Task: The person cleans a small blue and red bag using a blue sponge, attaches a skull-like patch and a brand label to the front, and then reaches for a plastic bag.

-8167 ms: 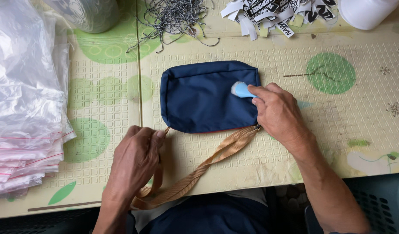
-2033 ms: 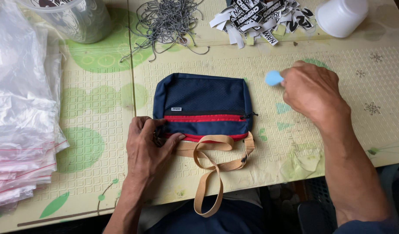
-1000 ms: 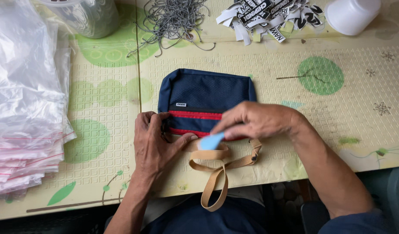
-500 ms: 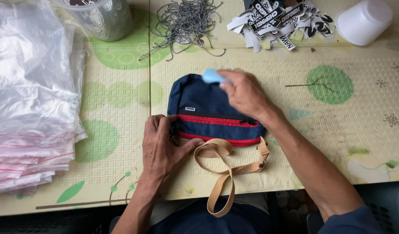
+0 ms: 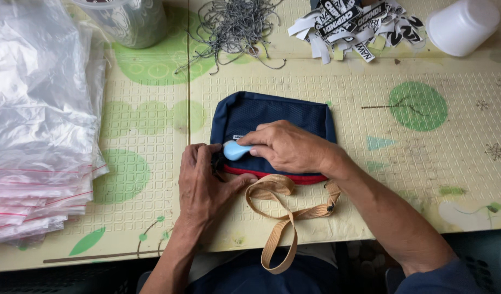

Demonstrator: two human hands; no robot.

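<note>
Pouch: a navy blue pouch (image 5: 272, 117) is laid flat on the mat, near the middle of the scene, with a red strip along its near edge.
Strap: a tan strap (image 5: 277, 218) is attached at the pouch's near right corner; it is looped over the near edge of the table and hangs down past it.
Left hand: the left hand (image 5: 204, 185) is laid palm down on the near left corner of the pouch, fingers spread a little and pressed flat, with the thumb stretched right along the red strip.
Right hand: the right hand (image 5: 288, 147) is placed over the front of the pouch, its fingers closed on a small light blue tool (image 5: 235, 150).
Tool: its rounded end points left and lies just beside the left fingertips, against the cloth.
Mat: a pale yellow mat (image 5: 441, 163) with green circles covers the table.
Left side: a stack of clear plastic bags (image 5: 38, 120) is piled there.
Far side: a clear plastic tub (image 5: 131, 22), a heap of grey cords (image 5: 234, 24), a pile of black and white labels (image 5: 354, 24) and a white jar (image 5: 462, 24) are set in a row.
</note>
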